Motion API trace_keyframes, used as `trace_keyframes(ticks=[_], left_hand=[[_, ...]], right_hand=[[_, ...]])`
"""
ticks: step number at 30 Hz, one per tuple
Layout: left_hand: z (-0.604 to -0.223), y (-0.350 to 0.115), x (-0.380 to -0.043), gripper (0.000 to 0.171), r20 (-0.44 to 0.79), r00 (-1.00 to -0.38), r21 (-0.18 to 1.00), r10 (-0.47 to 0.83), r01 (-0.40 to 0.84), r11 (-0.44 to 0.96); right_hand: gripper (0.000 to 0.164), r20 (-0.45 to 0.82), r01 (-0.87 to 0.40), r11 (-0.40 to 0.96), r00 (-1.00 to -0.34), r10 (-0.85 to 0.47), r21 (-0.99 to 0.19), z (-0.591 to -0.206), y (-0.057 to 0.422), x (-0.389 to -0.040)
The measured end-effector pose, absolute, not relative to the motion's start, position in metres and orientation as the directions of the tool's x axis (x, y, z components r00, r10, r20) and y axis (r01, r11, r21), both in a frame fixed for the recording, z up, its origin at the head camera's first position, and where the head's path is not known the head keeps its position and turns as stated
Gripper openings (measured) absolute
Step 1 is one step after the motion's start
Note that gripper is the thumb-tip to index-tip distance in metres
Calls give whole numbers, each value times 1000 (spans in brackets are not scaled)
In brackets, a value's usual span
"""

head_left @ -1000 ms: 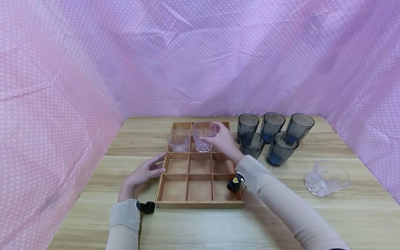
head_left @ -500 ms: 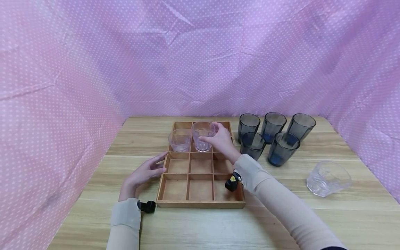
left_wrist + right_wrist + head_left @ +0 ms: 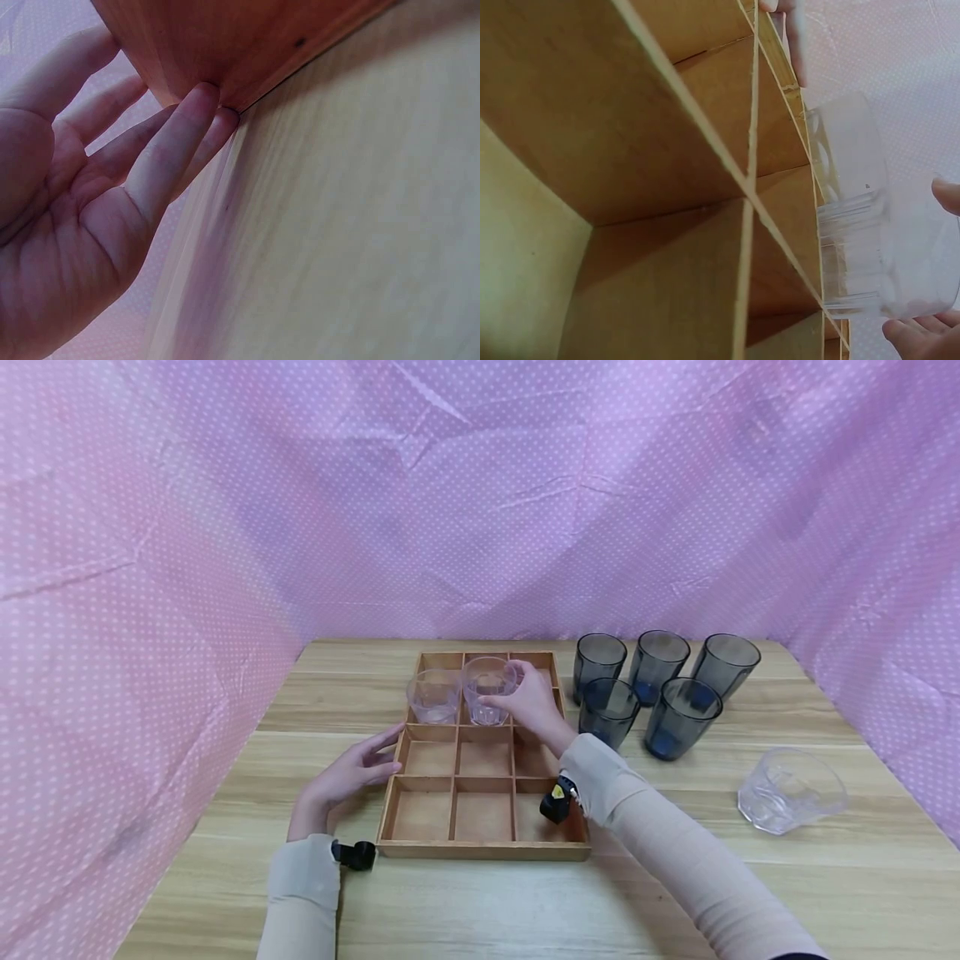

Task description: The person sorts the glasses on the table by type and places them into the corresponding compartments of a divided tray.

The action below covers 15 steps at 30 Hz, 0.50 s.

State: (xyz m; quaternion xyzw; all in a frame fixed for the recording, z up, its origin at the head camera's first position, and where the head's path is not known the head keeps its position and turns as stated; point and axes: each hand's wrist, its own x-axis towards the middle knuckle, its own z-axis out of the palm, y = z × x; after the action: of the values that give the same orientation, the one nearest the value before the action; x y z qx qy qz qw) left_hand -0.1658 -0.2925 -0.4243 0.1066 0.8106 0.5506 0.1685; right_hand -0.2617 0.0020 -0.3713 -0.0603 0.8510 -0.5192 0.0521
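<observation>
A clear faceted glass point(image 3: 487, 689) stands upright in the middle column of the wooden compartment box point(image 3: 483, 852), in the second row from the back. My right hand point(image 3: 531, 700) pinches it between thumb and fingers near the rim; the right wrist view shows the thumb and fingertips on either side of the glass point(image 3: 919, 255). Directly to its left, a second clear glass point(image 3: 433, 696) sits in the left column. My left hand point(image 3: 352, 772) lies along the box's left side, its extended fingers touching the outer wall, as the left wrist view shows on the wall point(image 3: 225, 37).
Several smoky grey tumblers point(image 3: 678, 718) stand in a cluster right of the box, close to my right forearm. Farther right, another clear glass point(image 3: 789, 793) is on the wooden table point(image 3: 480, 910). Pink dotted cloth point(image 3: 480, 510) hangs behind and at both sides.
The glass in my right hand has gone slightly down into its compartment, the hand lowering with it. My left hand keeps its place at the box wall.
</observation>
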Motion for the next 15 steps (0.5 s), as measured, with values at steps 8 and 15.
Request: trace_keyframes(ticks=[8,15], left_hand=[[-425,-292,-167,72,-161,-916,934,366,-22,356],[-424,-293,-166,73,-161,-915,931,369,-17,364]], right_hand=[[81,-31,-57,488,-985,-169,-871,-377,0,-261],[80,-63,-30,501,-984,-167,-865,-379,-1,-259]])
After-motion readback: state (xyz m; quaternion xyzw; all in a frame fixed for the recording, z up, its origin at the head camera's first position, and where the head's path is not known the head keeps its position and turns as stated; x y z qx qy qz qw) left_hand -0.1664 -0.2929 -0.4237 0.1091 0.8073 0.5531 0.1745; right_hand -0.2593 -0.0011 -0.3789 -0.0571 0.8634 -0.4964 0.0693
